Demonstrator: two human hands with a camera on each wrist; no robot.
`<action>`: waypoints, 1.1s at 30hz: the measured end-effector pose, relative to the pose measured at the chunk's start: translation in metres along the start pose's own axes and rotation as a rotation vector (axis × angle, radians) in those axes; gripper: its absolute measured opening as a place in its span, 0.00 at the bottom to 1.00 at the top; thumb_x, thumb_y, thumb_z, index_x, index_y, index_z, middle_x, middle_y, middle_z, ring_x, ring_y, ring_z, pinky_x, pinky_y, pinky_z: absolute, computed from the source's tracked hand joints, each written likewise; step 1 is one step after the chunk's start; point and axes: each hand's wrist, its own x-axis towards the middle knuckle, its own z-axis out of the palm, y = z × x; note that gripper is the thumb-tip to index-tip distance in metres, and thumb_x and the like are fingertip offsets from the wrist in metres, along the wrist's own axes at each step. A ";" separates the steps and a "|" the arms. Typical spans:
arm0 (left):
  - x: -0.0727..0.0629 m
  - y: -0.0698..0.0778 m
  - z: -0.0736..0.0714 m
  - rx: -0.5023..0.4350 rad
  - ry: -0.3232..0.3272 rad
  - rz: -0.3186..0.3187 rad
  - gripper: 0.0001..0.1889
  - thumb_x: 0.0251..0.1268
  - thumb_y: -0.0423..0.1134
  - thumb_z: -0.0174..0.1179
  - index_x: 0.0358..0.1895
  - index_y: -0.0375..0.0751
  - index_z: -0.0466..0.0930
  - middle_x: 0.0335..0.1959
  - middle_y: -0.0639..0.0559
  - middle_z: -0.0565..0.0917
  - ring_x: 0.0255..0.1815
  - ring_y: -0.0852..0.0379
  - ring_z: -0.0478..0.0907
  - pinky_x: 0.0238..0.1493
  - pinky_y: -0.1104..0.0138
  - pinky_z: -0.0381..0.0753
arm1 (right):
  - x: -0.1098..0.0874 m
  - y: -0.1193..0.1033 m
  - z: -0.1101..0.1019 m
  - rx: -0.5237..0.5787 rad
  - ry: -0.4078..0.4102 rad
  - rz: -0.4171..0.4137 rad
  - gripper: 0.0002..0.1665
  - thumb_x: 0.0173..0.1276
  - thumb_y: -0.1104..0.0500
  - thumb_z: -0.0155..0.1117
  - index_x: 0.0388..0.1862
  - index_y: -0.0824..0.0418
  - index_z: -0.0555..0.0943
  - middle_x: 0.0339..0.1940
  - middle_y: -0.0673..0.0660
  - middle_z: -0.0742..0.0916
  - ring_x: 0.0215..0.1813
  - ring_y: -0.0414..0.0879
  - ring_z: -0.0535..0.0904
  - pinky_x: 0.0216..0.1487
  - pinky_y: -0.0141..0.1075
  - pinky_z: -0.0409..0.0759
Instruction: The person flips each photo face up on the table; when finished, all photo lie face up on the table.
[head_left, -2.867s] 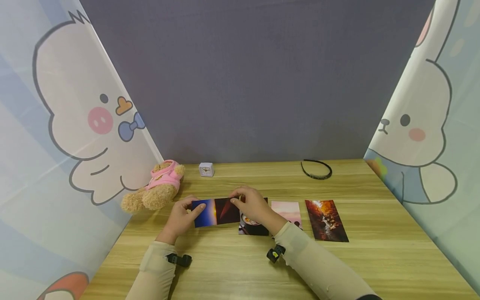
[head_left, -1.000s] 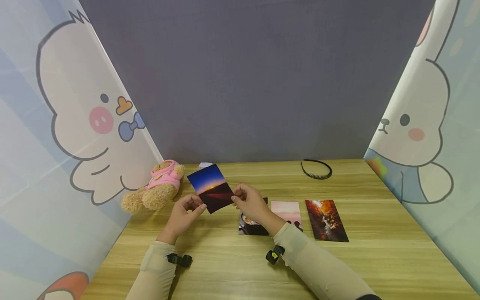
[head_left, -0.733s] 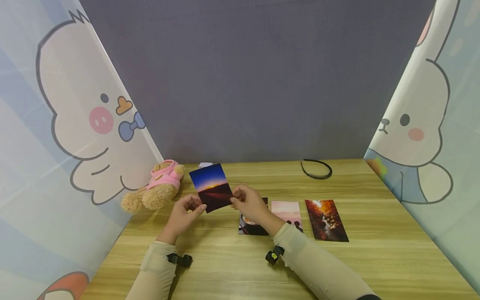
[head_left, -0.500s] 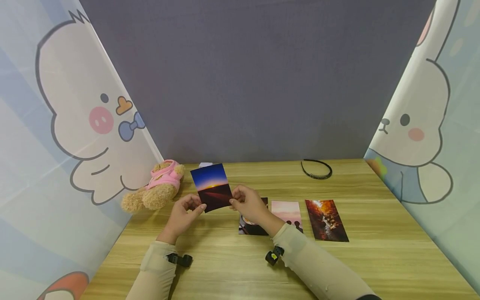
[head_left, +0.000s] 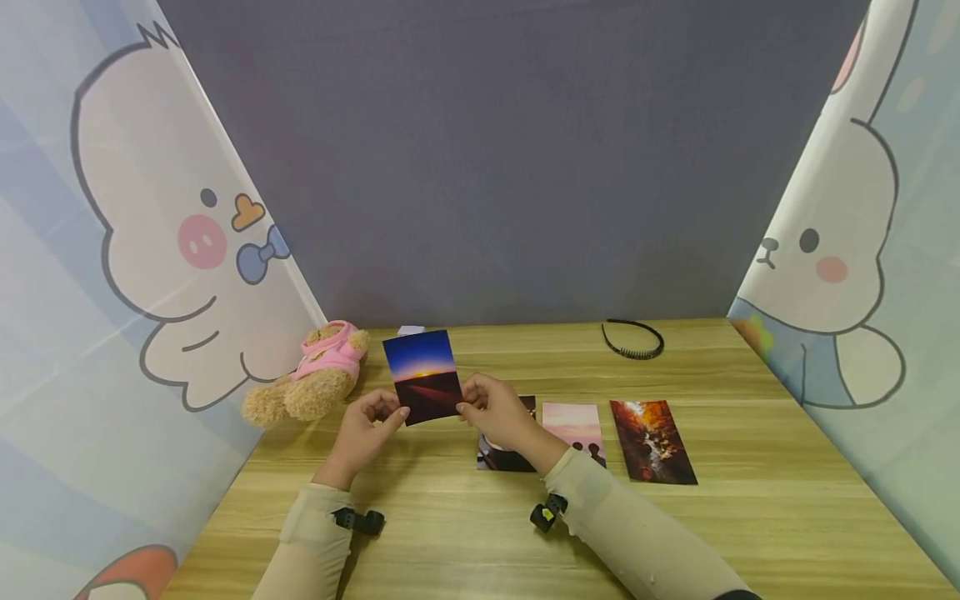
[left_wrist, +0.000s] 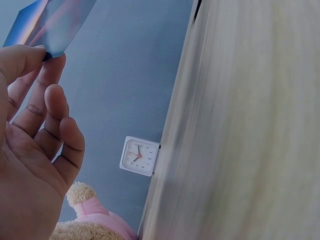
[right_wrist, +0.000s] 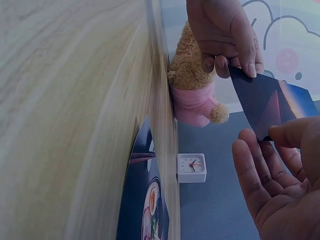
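A photo print of a sunset [head_left: 424, 375], deep blue above and dark below, is held up above the table between both hands. The left hand [head_left: 366, 435] pinches its lower left corner between thumb and fingers. At its lower right edge, the right hand [head_left: 501, 415] pinches it the same way. Both grips also show in the right wrist view, where the photo [right_wrist: 272, 100] tilts between the hands. Under the right forearm lies a photo of a food bowl [head_left: 506, 458], partly covered. Beside it are a pink photo [head_left: 572, 425] and an orange autumn photo [head_left: 654, 442].
A teddy bear in a pink hoodie [head_left: 326, 371] lies at the left of the wooden table [head_left: 450, 533]. A small white clock [left_wrist: 139, 156] stands at the back, mostly hidden by the photo in the head view. A black headband [head_left: 633, 340] lies back right.
The sunset photo, earlier low and sideways between the hands, has been raised and turned upright. Over the last second its tilt has lessened slightly. The other photos have stayed put.
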 end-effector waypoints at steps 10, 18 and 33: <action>-0.002 -0.002 -0.001 -0.046 -0.011 -0.035 0.07 0.67 0.23 0.67 0.43 0.32 0.80 0.27 0.51 0.82 0.25 0.63 0.76 0.28 0.70 0.74 | 0.000 -0.001 0.000 -0.055 0.023 0.007 0.07 0.77 0.62 0.67 0.50 0.54 0.80 0.37 0.51 0.87 0.40 0.61 0.86 0.36 0.37 0.83; -0.001 -0.004 -0.002 -0.053 -0.035 -0.054 0.15 0.68 0.24 0.67 0.56 0.30 0.79 0.29 0.49 0.84 0.26 0.63 0.76 0.29 0.71 0.75 | 0.000 0.001 0.002 -0.031 0.033 0.021 0.16 0.75 0.66 0.68 0.59 0.60 0.79 0.38 0.57 0.89 0.41 0.64 0.86 0.35 0.36 0.82; 0.001 -0.003 -0.006 -0.016 -0.102 -0.112 0.26 0.70 0.29 0.69 0.69 0.35 0.74 0.30 0.42 0.85 0.24 0.61 0.74 0.27 0.71 0.73 | -0.001 0.005 0.004 -0.086 0.050 0.073 0.24 0.75 0.63 0.69 0.66 0.58 0.75 0.39 0.49 0.86 0.37 0.50 0.86 0.36 0.38 0.83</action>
